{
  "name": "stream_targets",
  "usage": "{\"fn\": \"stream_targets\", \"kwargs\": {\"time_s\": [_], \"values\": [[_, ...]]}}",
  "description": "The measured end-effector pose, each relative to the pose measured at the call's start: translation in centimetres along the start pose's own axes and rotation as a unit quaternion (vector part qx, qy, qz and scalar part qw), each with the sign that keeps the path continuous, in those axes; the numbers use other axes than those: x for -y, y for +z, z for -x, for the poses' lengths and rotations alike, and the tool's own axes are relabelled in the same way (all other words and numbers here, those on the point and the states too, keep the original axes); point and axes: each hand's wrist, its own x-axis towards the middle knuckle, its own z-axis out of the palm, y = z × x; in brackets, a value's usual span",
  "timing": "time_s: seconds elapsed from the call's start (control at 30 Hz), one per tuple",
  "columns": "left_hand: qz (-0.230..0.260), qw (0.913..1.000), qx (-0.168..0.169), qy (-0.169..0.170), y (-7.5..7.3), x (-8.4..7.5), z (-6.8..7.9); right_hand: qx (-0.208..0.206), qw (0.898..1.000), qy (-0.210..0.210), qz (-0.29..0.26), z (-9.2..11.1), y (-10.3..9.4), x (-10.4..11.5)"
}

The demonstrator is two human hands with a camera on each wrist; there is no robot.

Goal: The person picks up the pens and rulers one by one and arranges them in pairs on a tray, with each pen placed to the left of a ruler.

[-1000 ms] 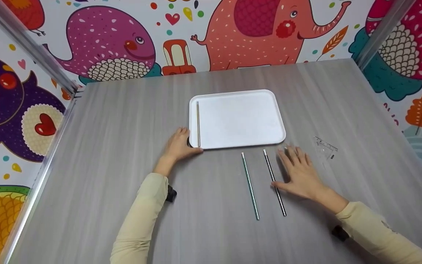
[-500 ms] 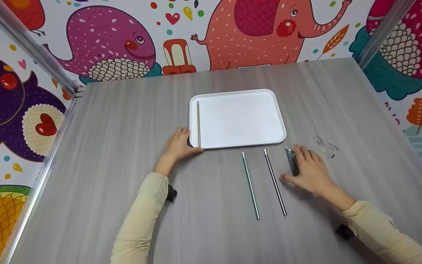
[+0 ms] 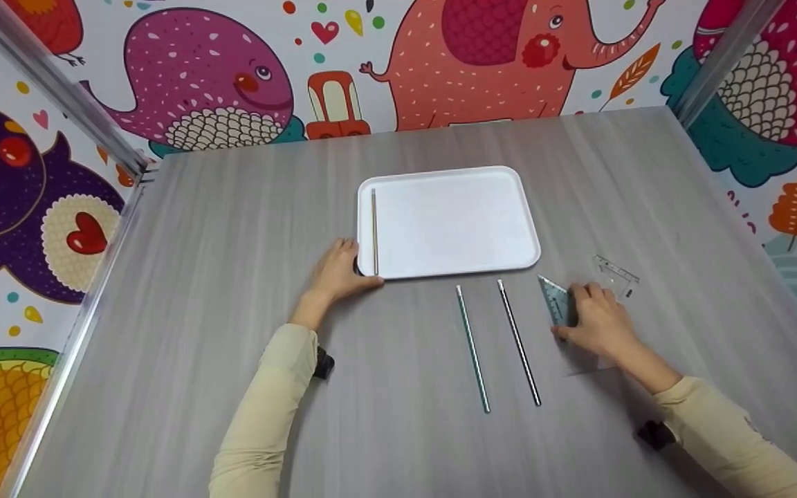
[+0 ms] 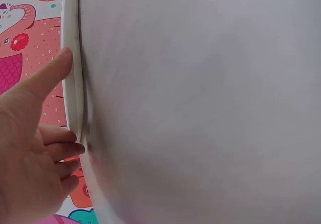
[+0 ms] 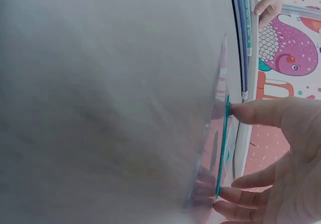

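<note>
My left hand (image 3: pixel 340 271) holds the near left corner of a white tray (image 3: pixel 454 228), thumb along its front edge and fingers at its left side. In the left wrist view the thumb touches the rim (image 4: pixel 71 83). A gold-coloured pencil (image 3: pixel 375 232) lies in the tray along that side. My right hand (image 3: pixel 599 319) pinches a teal see-through set square (image 3: pixel 555 301) between thumb and fingertips; in the right wrist view the set square (image 5: pixel 223 148) appears edge-on, low over the table. Part of it is hidden by the hand.
A green pencil (image 3: pixel 473 349) and a dark silvery pencil (image 3: pixel 519 342) lie side by side in front of the tray. A clear set square with a printed scale (image 3: pixel 618 271) lies beyond my right hand. Patterned walls edge the grey table (image 3: pixel 246 207).
My right hand has moved right, off the dark pencil, and its fingers have closed on the teal set square, which has come into view. The left hand and tray stay put.
</note>
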Motion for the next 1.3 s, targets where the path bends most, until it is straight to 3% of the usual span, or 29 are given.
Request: {"fn": "stream_targets", "kwargs": {"time_s": [0.37,0.5,0.63,0.8,0.97,1.13,1.3], "values": [[0.002,0.9999,0.008,-0.007,-0.1,0.0,-0.2,-0.007,0.999,0.001,-0.046,-1.1,-0.6,-0.8],[0.003,1.0000,0.005,-0.006,0.0,-0.1,-0.2,0.019,0.996,0.023,-0.083,-1.7,-0.7,-1.2],[-0.003,1.0000,0.006,-0.002,0.1,-0.1,-0.2,0.049,0.987,0.042,-0.147,-2.2,-1.0,-1.6],[-0.005,1.0000,0.006,-0.003,0.0,0.0,-0.2,0.081,0.967,0.040,-0.239,-2.2,-1.4,-2.1],[-0.003,0.9999,0.008,-0.006,-0.1,0.0,-0.2,0.147,0.933,0.057,-0.324,-2.2,-1.9,-2.5],[0.000,0.9998,0.015,-0.012,-0.1,-0.1,-0.2,0.195,0.906,0.063,-0.369,-2.3,-2.2,-2.7],[0.001,0.9998,0.011,-0.014,0.0,0.0,-0.1,0.216,0.885,0.073,-0.407,-2.4,-2.4,-2.5]]}}
